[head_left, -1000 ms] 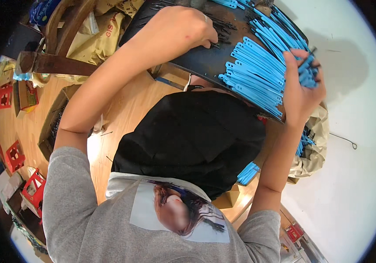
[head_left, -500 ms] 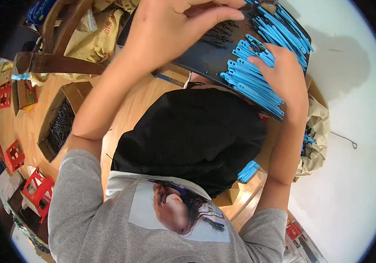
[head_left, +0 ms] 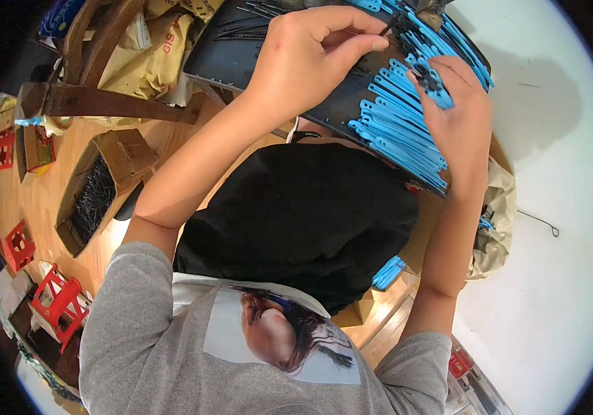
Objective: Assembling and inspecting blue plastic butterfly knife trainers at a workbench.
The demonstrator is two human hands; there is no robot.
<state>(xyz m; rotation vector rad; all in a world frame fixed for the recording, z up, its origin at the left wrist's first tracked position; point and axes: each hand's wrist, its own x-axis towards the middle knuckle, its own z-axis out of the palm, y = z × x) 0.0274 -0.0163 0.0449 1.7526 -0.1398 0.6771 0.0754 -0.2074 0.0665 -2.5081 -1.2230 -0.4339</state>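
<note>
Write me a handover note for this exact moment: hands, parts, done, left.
Left hand: fingertips pinched on a thin dark pin over the black tray.
Right hand: resting on the blue plastic strips, one strip at its fingertips.
Parts: strips fanned in a row along the tray's right edge; loose dark pins on the tray's top left; more blue strips by the lap.
Done: cannot tell how many strips are finished.
Left: the rest of the row, apparently.

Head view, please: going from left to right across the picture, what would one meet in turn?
Red plastic stool → open cardboard box of dark thin pieces → left hand pinching a thin black piece → row of blue plastic strips on the black tray → right hand on the strips.
</note>
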